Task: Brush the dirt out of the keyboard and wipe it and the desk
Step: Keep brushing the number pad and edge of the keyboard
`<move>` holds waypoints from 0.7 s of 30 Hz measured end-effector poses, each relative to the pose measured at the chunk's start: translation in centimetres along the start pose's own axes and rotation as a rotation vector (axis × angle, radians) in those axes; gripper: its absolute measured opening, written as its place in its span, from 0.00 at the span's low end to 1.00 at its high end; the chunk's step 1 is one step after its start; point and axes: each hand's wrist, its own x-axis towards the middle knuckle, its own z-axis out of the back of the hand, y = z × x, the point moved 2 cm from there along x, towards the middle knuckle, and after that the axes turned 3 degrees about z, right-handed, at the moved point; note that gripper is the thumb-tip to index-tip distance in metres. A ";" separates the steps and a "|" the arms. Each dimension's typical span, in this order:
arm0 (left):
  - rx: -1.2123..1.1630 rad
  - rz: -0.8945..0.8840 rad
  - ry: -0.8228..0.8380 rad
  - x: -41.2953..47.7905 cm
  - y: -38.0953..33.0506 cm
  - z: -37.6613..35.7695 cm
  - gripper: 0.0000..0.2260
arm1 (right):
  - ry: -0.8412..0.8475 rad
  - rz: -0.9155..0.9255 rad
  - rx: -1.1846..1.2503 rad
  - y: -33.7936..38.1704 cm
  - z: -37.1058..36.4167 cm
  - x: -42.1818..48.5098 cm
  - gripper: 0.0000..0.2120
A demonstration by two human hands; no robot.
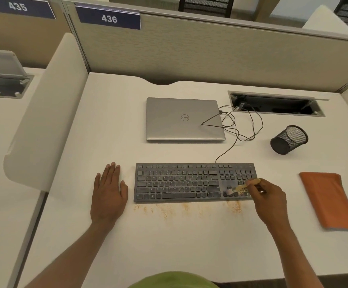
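A dark grey keyboard (pixel 181 182) lies on the white desk (pixel 169 246). My right hand (pixel 267 196) grips a small brush with a pale wooden handle (pixel 244 186); its bristles touch the keys at the keyboard's lower right, near the number pad. Orange-brown dirt (pixel 186 208) is scattered on the desk along the keyboard's front edge, thickest below the brush. My left hand (pixel 108 192) rests flat on the desk, fingers straight, just left of the keyboard and apart from it. An orange cloth (pixel 330 199) lies folded at the right.
A shut silver laptop (pixel 182 119) sits behind the keyboard, its cable (pixel 241 125) looping to an open cable hatch (pixel 275 104). A black mesh pen cup (pixel 289 140) lies tipped on its side at the right. Partition walls bound the desk at back and left.
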 end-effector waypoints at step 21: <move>0.007 0.008 0.017 0.1 0.2 -0.2 0.29 | -0.114 0.031 -0.036 -1.0 1.0 -0.4 0.06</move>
